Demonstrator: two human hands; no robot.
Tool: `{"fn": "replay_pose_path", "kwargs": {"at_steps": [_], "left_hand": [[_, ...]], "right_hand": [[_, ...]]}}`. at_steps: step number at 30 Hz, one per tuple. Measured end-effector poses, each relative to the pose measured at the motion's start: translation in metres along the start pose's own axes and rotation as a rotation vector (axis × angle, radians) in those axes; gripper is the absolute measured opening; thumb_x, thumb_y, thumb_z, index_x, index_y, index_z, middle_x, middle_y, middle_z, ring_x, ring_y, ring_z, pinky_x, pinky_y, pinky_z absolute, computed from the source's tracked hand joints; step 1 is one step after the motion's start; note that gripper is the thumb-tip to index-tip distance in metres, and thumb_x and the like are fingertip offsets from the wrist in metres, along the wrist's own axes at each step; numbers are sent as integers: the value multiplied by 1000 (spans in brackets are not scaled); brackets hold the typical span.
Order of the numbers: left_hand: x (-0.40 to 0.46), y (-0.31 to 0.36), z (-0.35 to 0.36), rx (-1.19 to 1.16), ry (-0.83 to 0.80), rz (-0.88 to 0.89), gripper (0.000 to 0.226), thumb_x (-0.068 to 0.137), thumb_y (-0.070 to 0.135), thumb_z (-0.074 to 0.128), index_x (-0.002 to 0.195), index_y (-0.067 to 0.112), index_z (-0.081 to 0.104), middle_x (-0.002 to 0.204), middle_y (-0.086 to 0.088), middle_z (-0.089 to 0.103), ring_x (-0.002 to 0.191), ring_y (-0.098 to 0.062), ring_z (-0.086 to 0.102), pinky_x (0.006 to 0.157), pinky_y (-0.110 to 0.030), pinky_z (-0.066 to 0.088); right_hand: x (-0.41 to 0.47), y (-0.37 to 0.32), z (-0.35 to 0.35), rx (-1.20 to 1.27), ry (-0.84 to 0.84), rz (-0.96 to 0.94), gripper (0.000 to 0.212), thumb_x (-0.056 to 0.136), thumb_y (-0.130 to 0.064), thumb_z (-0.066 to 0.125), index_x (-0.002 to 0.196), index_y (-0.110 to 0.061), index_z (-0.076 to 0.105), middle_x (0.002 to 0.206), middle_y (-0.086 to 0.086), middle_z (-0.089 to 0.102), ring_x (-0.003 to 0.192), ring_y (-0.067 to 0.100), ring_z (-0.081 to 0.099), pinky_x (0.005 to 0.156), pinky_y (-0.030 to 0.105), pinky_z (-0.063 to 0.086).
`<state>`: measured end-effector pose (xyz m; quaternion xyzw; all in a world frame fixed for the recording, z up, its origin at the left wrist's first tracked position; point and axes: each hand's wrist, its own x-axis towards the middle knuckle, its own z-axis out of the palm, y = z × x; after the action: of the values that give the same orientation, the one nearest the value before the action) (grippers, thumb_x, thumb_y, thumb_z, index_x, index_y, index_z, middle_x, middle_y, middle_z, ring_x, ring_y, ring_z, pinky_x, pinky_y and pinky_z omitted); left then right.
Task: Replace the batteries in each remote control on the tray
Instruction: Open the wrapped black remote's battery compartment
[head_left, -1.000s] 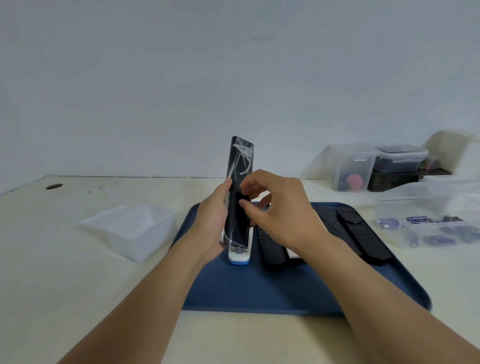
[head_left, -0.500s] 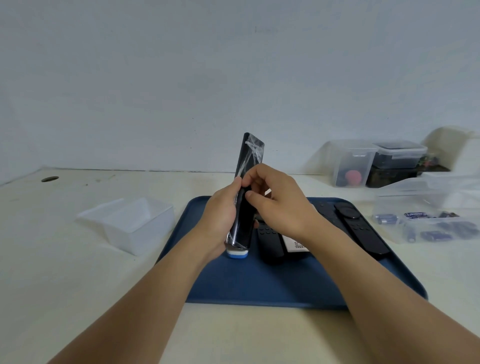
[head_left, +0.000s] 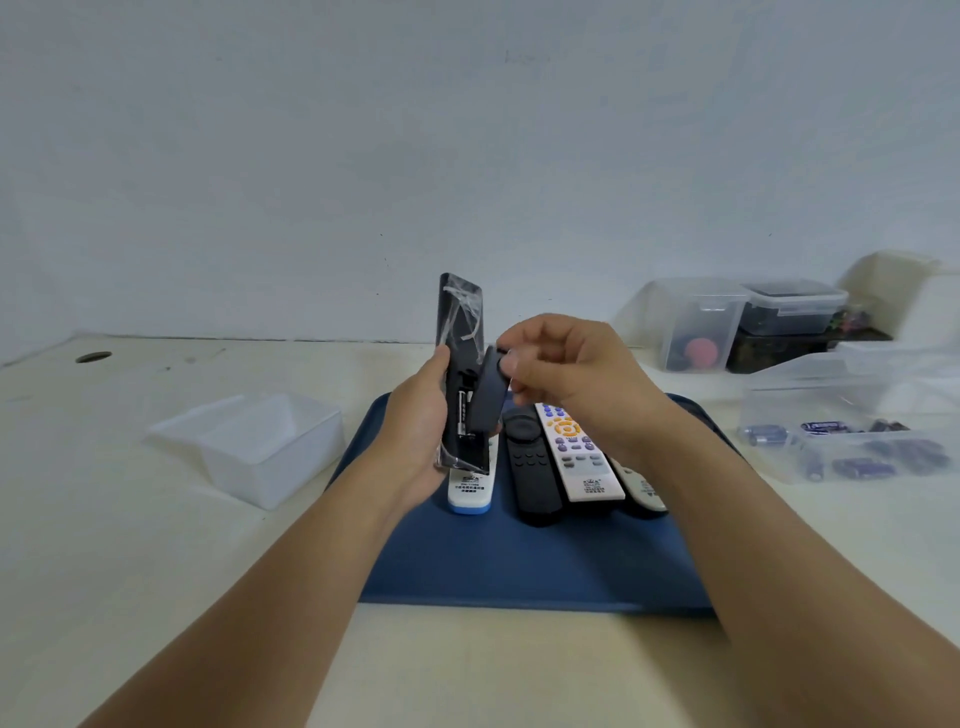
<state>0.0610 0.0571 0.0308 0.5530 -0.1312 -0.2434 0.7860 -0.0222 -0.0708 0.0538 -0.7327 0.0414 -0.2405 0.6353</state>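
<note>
Now that the right hand (head_left: 566, 374) has popped the back cover (head_left: 485, 397) loose, pinching it, the left hand (head_left: 415, 441) grips the black remote (head_left: 460, 332) upright above the tray (head_left: 519, 561), batteries exposed.

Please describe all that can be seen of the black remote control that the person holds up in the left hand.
The black remote control is long, slim and glossy, wrapped in clear crinkled plastic film. It stands nearly upright above the blue tray, its back toward the camera. The left hand grips its lower half. The right hand pinches the dark battery cover, lifted off at an angle, its lower end near the body. The open compartment shows; its contents are unclear.
</note>
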Motion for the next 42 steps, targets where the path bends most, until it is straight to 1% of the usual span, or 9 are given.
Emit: {"fn": "replay_pose_path", "kwargs": {"at_steps": [4, 8, 12, 14, 18, 28, 32, 37, 42], "left_hand": [[3, 3, -2, -80, -3, -11, 37, 104, 37, 48, 101, 6, 67, 94, -13, 69, 64, -24, 62, 59, -34, 55], [3, 2, -3, -73, -45, 5, 36, 104, 33, 46, 103, 4, 67, 99, -14, 71, 76, -25, 66, 62, -34, 59], [4, 1, -2, -67, -70, 21, 45, 105, 38, 43, 112, 0, 66, 101, -17, 71, 72, -25, 66, 57, -34, 59], [5, 0, -1, -39, -83, 38, 46, 104, 42, 43, 108, 4, 69, 95, -15, 73, 68, -25, 66, 59, -34, 57], [8, -5, -3, -2, -79, 63, 43, 102, 44, 48, 90, 14, 77, 90, -13, 75, 75, -26, 72, 80, -44, 57], [5, -6, -2, 80, -15, 113, 43, 105, 42, 44, 90, 16, 75, 84, -6, 78, 79, -19, 75, 72, -34, 57], [6, -13, 0, 133, 30, 141, 48, 105, 45, 45, 80, 18, 76, 87, -5, 78, 96, -24, 73, 95, -46, 56], [9, -15, -3, 114, 30, 133, 50, 104, 48, 45, 77, 21, 79, 90, -4, 78, 103, -24, 72, 102, -48, 52], [10, -15, -2, 137, 58, 119, 47, 104, 47, 44, 93, 13, 75, 97, -10, 77, 99, -25, 73, 89, -42, 57]], "right_hand": [[5, 4, -21, 75, 237, 263, 14, 88, 7, 65, 102, 4, 65, 77, 17, 68, 60, 20, 71, 60, 26, 60], [0, 12, -26, -160, 214, 490, 4, 84, 6, 70, 86, 4, 68, 79, 22, 73, 67, 30, 75, 69, 35, 63], [3, 10, -24, -802, 410, 63, 10, 74, -8, 74, 71, -16, 67, 67, -1, 70, 65, 16, 71, 62, 26, 55], [-1, -1, -13, -706, 332, -194, 12, 74, -10, 76, 74, -18, 66, 69, -7, 69, 64, 7, 65, 60, 20, 49], [-9, -2, 15, -572, 25, -363, 17, 75, 2, 72, 80, -13, 64, 75, -4, 70, 68, 7, 66, 58, 10, 44], [-6, 13, 27, -630, -4, -366, 19, 84, 0, 65, 90, -17, 64, 80, -6, 66, 75, 10, 61, 63, 13, 47], [-6, 17, 29, -626, -34, -359, 18, 84, 2, 64, 92, -14, 65, 79, -3, 65, 72, 12, 59, 63, 13, 45], [-3, 18, 28, -603, -41, -360, 16, 84, 2, 65, 91, -12, 67, 80, -3, 65, 73, 12, 58, 63, 12, 43], [-2, 20, 26, -588, -45, -333, 17, 84, 3, 66, 89, -12, 69, 80, -3, 67, 76, 10, 59, 67, 10, 43]]}}
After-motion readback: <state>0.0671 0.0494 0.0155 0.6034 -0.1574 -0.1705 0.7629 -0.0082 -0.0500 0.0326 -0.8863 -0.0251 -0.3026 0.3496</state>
